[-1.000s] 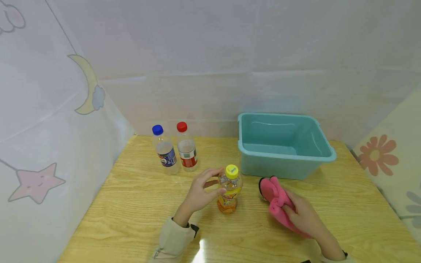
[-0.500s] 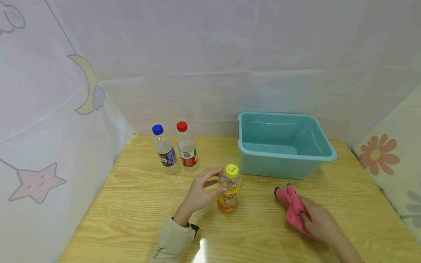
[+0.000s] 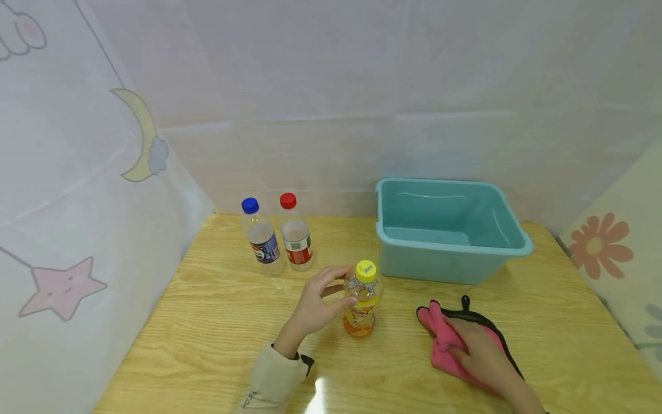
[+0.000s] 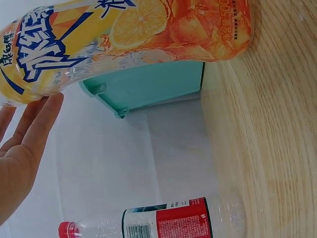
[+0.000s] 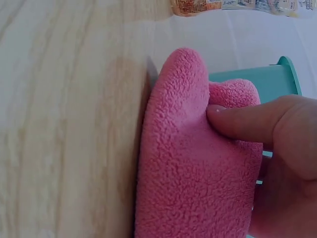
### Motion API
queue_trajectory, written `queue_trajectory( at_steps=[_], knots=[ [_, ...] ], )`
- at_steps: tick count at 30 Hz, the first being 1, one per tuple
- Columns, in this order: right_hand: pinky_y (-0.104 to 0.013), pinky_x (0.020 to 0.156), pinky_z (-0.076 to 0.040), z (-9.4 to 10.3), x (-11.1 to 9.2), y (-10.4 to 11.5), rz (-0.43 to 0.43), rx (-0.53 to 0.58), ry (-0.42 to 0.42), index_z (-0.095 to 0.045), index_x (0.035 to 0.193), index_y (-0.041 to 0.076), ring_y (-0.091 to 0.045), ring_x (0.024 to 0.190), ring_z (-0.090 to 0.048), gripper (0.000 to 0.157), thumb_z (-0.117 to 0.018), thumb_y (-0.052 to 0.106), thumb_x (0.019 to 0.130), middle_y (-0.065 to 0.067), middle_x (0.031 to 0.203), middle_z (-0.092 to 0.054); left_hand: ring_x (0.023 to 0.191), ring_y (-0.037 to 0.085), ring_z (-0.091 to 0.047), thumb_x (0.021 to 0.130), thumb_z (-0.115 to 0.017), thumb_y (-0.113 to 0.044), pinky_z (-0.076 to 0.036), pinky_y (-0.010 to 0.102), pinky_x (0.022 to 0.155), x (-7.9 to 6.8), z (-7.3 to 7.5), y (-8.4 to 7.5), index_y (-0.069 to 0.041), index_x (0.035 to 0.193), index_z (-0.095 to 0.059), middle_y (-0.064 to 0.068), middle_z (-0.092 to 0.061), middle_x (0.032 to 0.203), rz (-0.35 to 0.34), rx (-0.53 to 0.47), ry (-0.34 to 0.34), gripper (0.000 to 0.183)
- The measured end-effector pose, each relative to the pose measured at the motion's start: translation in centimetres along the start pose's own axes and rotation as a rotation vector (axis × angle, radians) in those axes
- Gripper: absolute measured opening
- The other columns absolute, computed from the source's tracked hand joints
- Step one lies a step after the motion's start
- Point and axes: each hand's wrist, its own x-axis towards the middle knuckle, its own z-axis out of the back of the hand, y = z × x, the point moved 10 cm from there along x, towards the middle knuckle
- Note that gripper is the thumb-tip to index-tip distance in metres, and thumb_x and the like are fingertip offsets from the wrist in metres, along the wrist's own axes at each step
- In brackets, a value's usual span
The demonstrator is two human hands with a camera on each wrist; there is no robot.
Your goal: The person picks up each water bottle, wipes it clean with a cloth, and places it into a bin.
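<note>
A plastic drink bottle (image 3: 362, 305) with a yellow cap and an orange, citrus-printed label stands upright on the table. My left hand (image 3: 322, 302) holds it from the left, thumb in front and fingers behind; the left wrist view shows fingertips against its upper part. Bunched pink cloth (image 3: 445, 339) with black edging and a black loop lies on the table at the right. My right hand (image 3: 478, 353) grips a fold of it, and in the right wrist view the thumb presses into the fluffy fabric (image 5: 193, 163). The fingers behind the cloth are mostly hidden.
Behind the cloth, a teal plastic bin (image 3: 429, 261) stands against the white curtain (image 3: 310, 86). At the back left are two clear bottles upright: a blue-capped bottle (image 3: 265, 247) and a red-capped bottle (image 3: 296, 241). The wooden table (image 3: 207, 333) extends toward me.
The right hand first moved right and nearer with the pink cloth, then slightly back left. More of the cloth's black edge and loop now shows. The left hand and bottle stayed put.
</note>
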Motion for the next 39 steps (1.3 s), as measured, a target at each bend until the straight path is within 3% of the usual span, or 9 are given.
queue_trajectory(
  at_steps=[12,16,19,24,27,31,34,37,39],
  knots=[
    [-0.058,0.083,-0.039,-2.3,-0.5,-0.2,0.051,-0.106,0.083,-0.049,0.127,-0.005,-0.045,0.112,-0.038,0.059,-0.07,0.022,0.079,-0.024,0.126,-0.042,0.11,0.036,-0.049,0.079,-0.065,0.006,-0.048,0.04,0.087,-0.1,0.0,-0.4,0.01,0.123,-0.049,0.023,-0.051,0.121,-0.024,-0.001,-0.003,0.047],
    [-0.062,0.081,-0.037,-2.5,-0.5,-0.3,0.027,-0.048,0.128,-0.045,0.131,-0.004,-0.046,0.115,-0.033,0.065,-0.069,0.029,0.08,-0.025,0.13,-0.036,0.11,0.037,-0.049,0.079,-0.065,0.006,-0.048,0.04,0.087,-0.1,0.0,-0.4,0.01,0.123,-0.048,0.023,-0.05,0.121,-0.028,0.003,-0.002,0.047],
    [-0.062,0.081,-0.037,-1.8,-0.2,-0.5,-0.002,0.066,0.122,-0.045,0.131,-0.003,-0.046,0.116,-0.034,0.068,-0.069,0.034,0.079,-0.025,0.128,-0.04,0.11,0.037,-0.049,0.079,-0.065,0.006,-0.048,0.04,0.087,-0.1,0.0,-0.5,0.01,0.123,-0.048,0.024,-0.051,0.121,-0.032,0.005,-0.004,0.047],
    [-0.056,0.084,-0.041,0.7,0.6,-2.0,-0.142,0.231,0.035,-0.045,0.129,-0.005,-0.043,0.11,-0.046,0.062,-0.065,0.032,0.084,-0.023,0.119,-0.053,0.11,0.038,-0.049,0.079,-0.065,0.007,-0.048,0.041,0.087,-0.1,0.1,-0.6,0.011,0.122,-0.048,0.024,-0.051,0.12,-0.039,0.003,-0.008,0.047],
    [-0.042,0.077,-0.05,2.4,0.9,-3.4,-0.244,0.287,-0.027,-0.036,0.133,-0.008,-0.037,0.102,-0.056,0.062,-0.058,0.03,0.09,-0.025,0.116,-0.055,0.11,0.038,-0.049,0.079,-0.065,0.007,-0.048,0.041,0.087,0.0,0.0,-0.6,0.011,0.122,-0.048,0.024,-0.051,0.12,-0.038,0.002,-0.006,0.047],
    [-0.025,0.065,-0.051,4.7,0.9,-5.4,-0.351,0.376,-0.116,-0.02,0.14,-0.008,-0.011,0.088,-0.061,0.065,-0.047,0.031,0.095,-0.029,0.117,-0.052,0.11,0.037,-0.049,0.079,-0.065,0.006,-0.048,0.039,0.087,0.0,0.0,-0.4,0.01,0.123,-0.048,0.023,-0.05,0.121,-0.03,0.004,-0.003,0.047],
    [-0.021,0.062,-0.052,6.6,0.9,-6.5,-0.367,0.469,-0.215,-0.011,0.141,-0.008,0.006,0.08,-0.057,0.066,-0.042,0.03,0.097,-0.008,0.106,-0.062,0.111,0.036,-0.049,0.079,-0.065,0.005,-0.048,0.038,0.088,0.0,-0.1,-0.2,0.009,0.124,-0.048,0.023,-0.05,0.122,-0.024,0.007,0.001,0.047],
    [-0.02,0.06,-0.053,8.1,1.3,-7.5,-0.348,0.638,-0.304,-0.002,0.142,-0.007,0.005,0.075,-0.06,0.069,-0.042,0.028,0.097,0.016,0.093,-0.061,0.111,0.035,-0.049,0.08,-0.065,0.005,-0.047,0.038,0.088,0.0,-0.2,0.0,0.009,0.124,-0.048,0.022,-0.05,0.123,-0.021,0.005,0.004,0.048],
    [-0.02,0.059,-0.053,8.7,1.6,-8.6,-0.342,0.782,-0.348,0.002,0.143,-0.004,0.001,0.072,-0.062,0.072,-0.043,0.028,0.097,0.023,0.086,-0.06,0.111,0.035,-0.049,0.08,-0.065,0.004,-0.048,0.037,0.088,0.0,-0.2,0.1,0.008,0.124,-0.048,0.021,-0.05,0.123,-0.021,0.004,0.006,0.048]
  ],
)
